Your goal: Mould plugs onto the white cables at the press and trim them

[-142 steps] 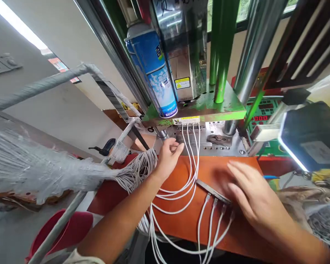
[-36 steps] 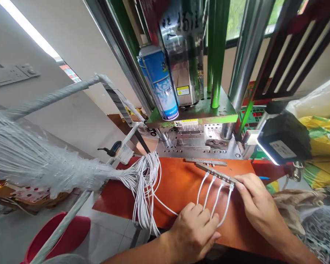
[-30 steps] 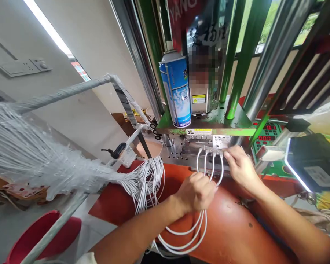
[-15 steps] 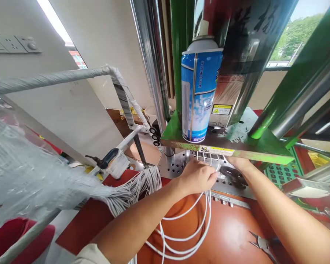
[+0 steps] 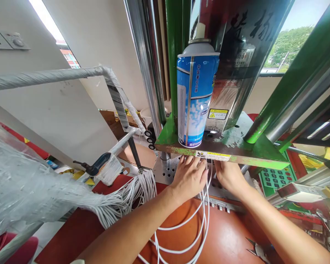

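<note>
My left hand (image 5: 191, 176) reaches forward to the edge of the green press plate (image 5: 220, 154). Its fingers are stretched out and slightly apart, with the tips partly under the plate. Thin white cables (image 5: 208, 194) run beside its thumb, from under the plate down in loops over the red-brown worktop (image 5: 225, 234). To the right of these cables, my right hand (image 5: 229, 178) reaches under the same plate; its fingers are hidden there. A perforated metal plate (image 5: 169, 170) lies below, left of my left hand.
A blue and white spray can (image 5: 198, 99) stands on the press plate. A thick bundle of white cables (image 5: 137, 190), partly wrapped in plastic, lies at left. Pliers (image 5: 257, 251) rest at the front right. The green button panel (image 5: 275, 178) is at right; a wrapped frame (image 5: 52, 79) stands left.
My left hand has gone from closed round the cables to stretched out under the plate edge. My right hand has come closer to it. The black looped item beside it no longer shows.
</note>
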### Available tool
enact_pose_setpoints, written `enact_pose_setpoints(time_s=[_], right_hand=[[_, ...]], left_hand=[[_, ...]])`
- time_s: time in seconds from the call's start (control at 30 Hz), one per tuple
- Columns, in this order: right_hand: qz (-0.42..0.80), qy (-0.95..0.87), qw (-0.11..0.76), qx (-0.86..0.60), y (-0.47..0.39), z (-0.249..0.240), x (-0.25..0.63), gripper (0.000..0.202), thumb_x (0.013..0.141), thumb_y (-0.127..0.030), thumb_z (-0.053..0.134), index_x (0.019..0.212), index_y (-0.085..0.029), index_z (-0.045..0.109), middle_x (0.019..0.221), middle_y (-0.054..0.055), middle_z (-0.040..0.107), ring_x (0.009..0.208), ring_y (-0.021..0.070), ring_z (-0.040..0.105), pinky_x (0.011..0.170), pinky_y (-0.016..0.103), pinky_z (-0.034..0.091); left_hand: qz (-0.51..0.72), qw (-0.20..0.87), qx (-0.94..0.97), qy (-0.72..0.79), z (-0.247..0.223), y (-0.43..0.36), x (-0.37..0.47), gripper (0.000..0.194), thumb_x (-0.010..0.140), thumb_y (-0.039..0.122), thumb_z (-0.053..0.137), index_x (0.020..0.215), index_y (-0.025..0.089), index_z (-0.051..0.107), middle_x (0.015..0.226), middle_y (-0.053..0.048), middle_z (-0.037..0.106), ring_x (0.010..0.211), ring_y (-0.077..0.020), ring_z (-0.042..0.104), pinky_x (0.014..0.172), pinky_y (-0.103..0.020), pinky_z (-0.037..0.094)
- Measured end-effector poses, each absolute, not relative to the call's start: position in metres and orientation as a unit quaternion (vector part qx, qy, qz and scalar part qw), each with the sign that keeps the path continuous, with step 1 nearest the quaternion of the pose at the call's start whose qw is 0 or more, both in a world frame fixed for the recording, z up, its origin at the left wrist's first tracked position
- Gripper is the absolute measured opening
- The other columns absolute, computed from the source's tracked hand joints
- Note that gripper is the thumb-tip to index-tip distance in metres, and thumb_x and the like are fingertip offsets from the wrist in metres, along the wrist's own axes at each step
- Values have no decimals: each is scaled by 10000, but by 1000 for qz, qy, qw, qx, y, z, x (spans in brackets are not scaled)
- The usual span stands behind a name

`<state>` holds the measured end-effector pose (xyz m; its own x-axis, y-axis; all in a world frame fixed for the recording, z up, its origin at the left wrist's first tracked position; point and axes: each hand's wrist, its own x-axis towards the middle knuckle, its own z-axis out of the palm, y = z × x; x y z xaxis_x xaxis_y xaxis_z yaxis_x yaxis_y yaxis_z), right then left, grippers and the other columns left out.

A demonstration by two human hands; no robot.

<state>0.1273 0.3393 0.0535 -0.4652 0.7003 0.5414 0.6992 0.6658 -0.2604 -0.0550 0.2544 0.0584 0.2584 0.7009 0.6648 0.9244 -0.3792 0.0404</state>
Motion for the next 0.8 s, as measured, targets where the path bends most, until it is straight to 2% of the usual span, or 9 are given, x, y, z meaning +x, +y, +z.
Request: enact_pose_setpoints(time_s=[0.07, 0.13, 0.17, 0.23, 0.33, 0.43, 0.57, 0.7, 0.8], right_hand=[[-34, -868, 292, -399, 309, 46, 121, 360, 1016, -211, 414, 1239, -140, 687, 1213, 146, 722, 1144, 305, 632, 1058, 492, 447], [-98, -872, 266, -399, 288, 41, 113, 467, 992, -162, 425, 1428, -122, 587, 1391, 154, 663, 1296, 329, 559, 1156, 540, 347], [-130, -870, 252, -403, 283, 41, 109, 502, 987, -144, 424, 1471, -109, 550, 1436, 158, 638, 1335, 333, 532, 1180, 553, 308], [-159, -866, 226, -416, 280, 44, 102, 471, 989, -136, 427, 1433, -88, 581, 1408, 172, 656, 1319, 341, 539, 1166, 554, 308], [-147, -866, 194, -438, 288, 48, 94, 372, 995, -160, 457, 1293, -95, 669, 1312, 197, 691, 1240, 363, 568, 1077, 540, 376], [-130, -860, 197, -452, 292, 45, 91, 361, 998, -166, 454, 1260, -85, 689, 1277, 220, 692, 1181, 372, 589, 1042, 540, 405], [-125, -856, 222, -450, 295, 40, 88, 405, 1002, -160, 436, 1316, -47, 666, 1349, 245, 658, 1218, 378, 592, 1116, 576, 377], [-108, -861, 243, -434, 300, 53, 97, 425, 1023, -172, 403, 1363, -67, 635, 1333, 205, 682, 1233, 314, 624, 1132, 529, 427], [-96, -859, 274, -421, 273, 52, 133, 507, 1070, -259, 339, 1521, -88, 498, 1525, 192, 560, 1412, 303, 531, 1143, 514, 463]], left_hand=[[-277, 168, -770, -550, 59, 248, -50, 331, 990, 283, 571, 1267, 143, 687, 1313, -148, 704, 1265, -329, 598, 1197, -580, 390], [-248, 156, -773, -563, 59, 244, -47, 408, 982, 261, 548, 1358, 132, 643, 1394, -153, 669, 1332, -335, 557, 1249, -610, 311], [-239, 153, -775, -565, 59, 245, -46, 456, 981, 258, 539, 1413, 127, 610, 1432, -155, 649, 1363, -337, 536, 1262, -616, 285], [-228, 152, -777, -567, 57, 249, -47, 530, 977, 272, 538, 1483, 118, 560, 1458, -161, 633, 1386, -341, 518, 1271, -610, 267], [-219, 162, -786, -555, 51, 258, -51, 524, 963, 275, 539, 1457, 109, 596, 1392, -171, 671, 1349, -345, 544, 1249, -572, 310], [-213, 184, -791, -543, 42, 264, -54, 476, 976, 262, 514, 1402, 95, 646, 1319, -180, 705, 1278, -348, 587, 1211, -544, 364], [-217, 190, -790, -541, 40, 271, -52, 460, 980, 257, 526, 1394, 101, 653, 1320, -187, 707, 1244, -347, 617, 1213, -547, 378], [-246, 142, -791, -542, 64, 268, -59, 445, 995, 230, 535, 1415, 120, 632, 1422, -176, 668, 1340, -320, 604, 1237, -552, 389], [-284, 96, -795, -528, 80, 214, -84, 523, 1002, 299, 599, 1505, 160, 566, 1571, -183, 551, 1447, -294, 542, 1197, -495, 473]])
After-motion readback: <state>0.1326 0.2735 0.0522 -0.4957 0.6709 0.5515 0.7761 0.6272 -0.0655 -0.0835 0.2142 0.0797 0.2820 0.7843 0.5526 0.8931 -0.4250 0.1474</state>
